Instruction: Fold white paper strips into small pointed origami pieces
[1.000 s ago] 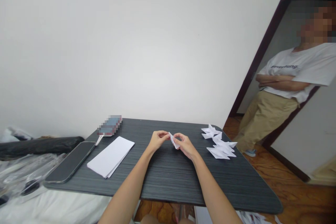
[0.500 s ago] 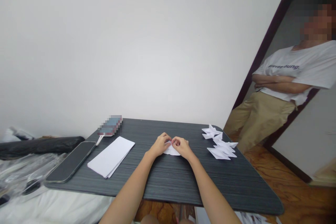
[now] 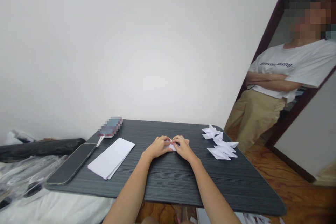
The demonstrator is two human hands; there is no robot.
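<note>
A small piece of folded white paper (image 3: pixel 172 146) lies between my two hands over the middle of the dark table (image 3: pixel 173 175). My left hand (image 3: pixel 159 146) grips its left side with curled fingers. On the other side, my right hand (image 3: pixel 183 146) pinches the paper's right part and upper edge. Much of the sheet is hidden under the fingers. To the right sit several folded white paper boats (image 3: pixel 222 150), grouped close together. Left of my hands rests a stack of white paper sheets (image 3: pixel 111 158).
A large phone (image 3: pixel 72 163) lies at the table's left edge, and a smaller blurred device (image 3: pixel 110 126) with a white cable lies behind it. At the right, a person (image 3: pixel 270 80) stands with folded arms by a doorway. A black roll (image 3: pixel 39 149) and plastic wrapping lie far left.
Less of the white paper shows now, as my left thumb has come down over its near side. Both hands stay in nearly the same place.
</note>
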